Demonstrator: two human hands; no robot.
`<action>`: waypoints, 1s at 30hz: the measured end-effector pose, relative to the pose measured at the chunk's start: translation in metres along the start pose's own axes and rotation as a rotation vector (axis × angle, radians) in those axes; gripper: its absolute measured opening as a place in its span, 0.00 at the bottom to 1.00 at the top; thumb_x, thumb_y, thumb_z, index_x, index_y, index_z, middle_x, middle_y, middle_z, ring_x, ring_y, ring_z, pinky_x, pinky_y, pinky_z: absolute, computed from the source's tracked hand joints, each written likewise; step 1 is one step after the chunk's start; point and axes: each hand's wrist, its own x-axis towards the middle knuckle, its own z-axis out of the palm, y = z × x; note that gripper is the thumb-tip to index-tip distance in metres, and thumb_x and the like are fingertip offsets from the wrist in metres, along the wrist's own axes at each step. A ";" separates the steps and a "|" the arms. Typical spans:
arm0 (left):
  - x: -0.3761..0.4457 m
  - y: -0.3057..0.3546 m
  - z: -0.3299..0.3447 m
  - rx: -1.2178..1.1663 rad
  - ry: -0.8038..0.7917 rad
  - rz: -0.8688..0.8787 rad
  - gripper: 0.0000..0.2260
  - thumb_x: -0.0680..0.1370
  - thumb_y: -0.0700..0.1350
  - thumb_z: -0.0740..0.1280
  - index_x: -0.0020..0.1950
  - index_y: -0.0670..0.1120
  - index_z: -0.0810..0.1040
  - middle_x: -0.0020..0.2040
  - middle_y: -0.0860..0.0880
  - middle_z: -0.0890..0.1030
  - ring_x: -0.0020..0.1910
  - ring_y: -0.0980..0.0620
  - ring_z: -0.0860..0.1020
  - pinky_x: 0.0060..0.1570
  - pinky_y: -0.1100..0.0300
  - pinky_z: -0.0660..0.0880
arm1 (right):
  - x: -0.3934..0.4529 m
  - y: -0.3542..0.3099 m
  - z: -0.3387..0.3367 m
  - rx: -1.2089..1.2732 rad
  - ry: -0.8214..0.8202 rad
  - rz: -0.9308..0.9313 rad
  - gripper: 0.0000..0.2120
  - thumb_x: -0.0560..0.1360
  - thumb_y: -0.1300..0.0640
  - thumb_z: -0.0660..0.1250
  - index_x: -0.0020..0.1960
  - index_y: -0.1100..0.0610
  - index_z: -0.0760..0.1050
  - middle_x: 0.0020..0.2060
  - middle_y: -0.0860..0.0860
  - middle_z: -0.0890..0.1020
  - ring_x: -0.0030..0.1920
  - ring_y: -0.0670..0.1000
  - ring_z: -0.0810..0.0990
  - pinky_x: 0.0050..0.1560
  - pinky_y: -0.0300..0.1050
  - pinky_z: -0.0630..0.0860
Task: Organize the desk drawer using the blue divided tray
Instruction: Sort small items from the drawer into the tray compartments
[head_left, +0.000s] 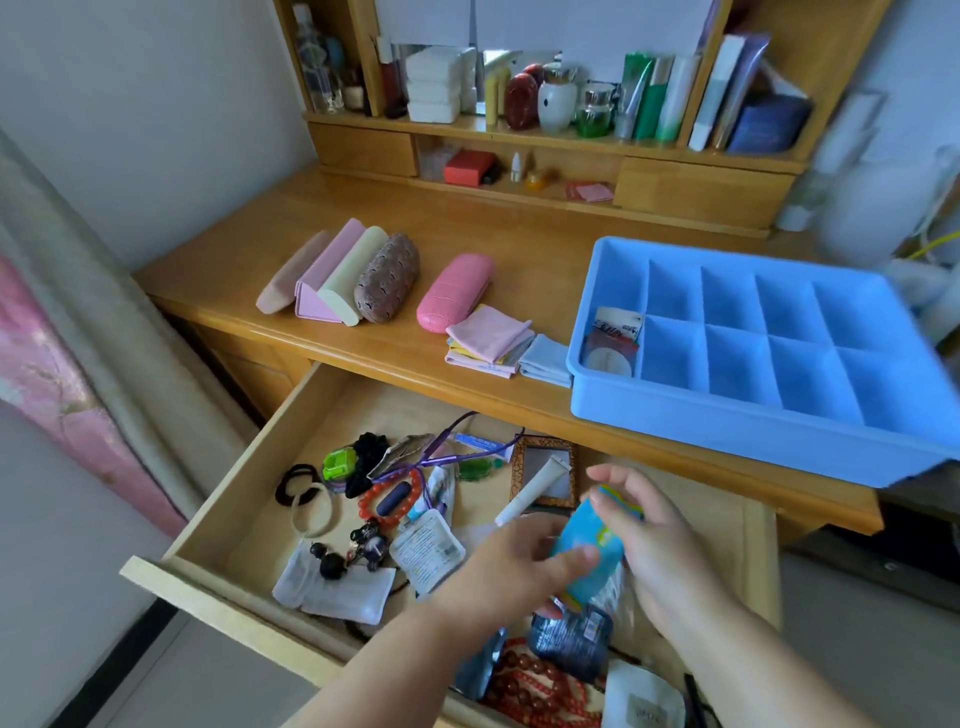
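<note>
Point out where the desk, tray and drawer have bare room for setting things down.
Bare desktop lies left of the glasses cases and behind them up to the shelf unit. In the blue divided tray, only the long left compartment holds packets. The drawer is bare along its left wall; its middle and front right are crowded.

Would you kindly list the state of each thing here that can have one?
drawer: pulled open, cluttered
blue divided tray: on the desk, only its left end compartment filled
pink glasses case: closed
blue packet: held above the drawer
left hand: gripping the packet
right hand: gripping the packet
</note>
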 end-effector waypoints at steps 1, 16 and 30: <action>0.001 0.004 0.004 -0.005 0.011 0.037 0.03 0.76 0.49 0.68 0.50 0.52 0.77 0.40 0.52 0.81 0.31 0.57 0.79 0.32 0.63 0.77 | -0.001 -0.005 0.000 -0.007 -0.006 -0.041 0.13 0.76 0.63 0.66 0.44 0.44 0.79 0.42 0.48 0.81 0.40 0.47 0.80 0.37 0.39 0.75; 0.023 -0.045 -0.013 -0.007 0.306 0.109 0.09 0.76 0.40 0.68 0.52 0.54 0.79 0.44 0.46 0.83 0.35 0.51 0.78 0.42 0.51 0.78 | -0.006 -0.073 -0.042 -0.317 -0.156 -0.229 0.05 0.72 0.57 0.71 0.45 0.47 0.80 0.39 0.48 0.85 0.40 0.49 0.85 0.44 0.43 0.82; 0.024 -0.076 -0.028 0.003 0.425 0.028 0.11 0.77 0.36 0.65 0.51 0.52 0.78 0.42 0.42 0.81 0.35 0.47 0.76 0.41 0.49 0.77 | 0.090 -0.125 -0.024 -1.115 0.093 -0.709 0.09 0.69 0.58 0.74 0.48 0.58 0.83 0.48 0.50 0.82 0.45 0.49 0.79 0.49 0.45 0.76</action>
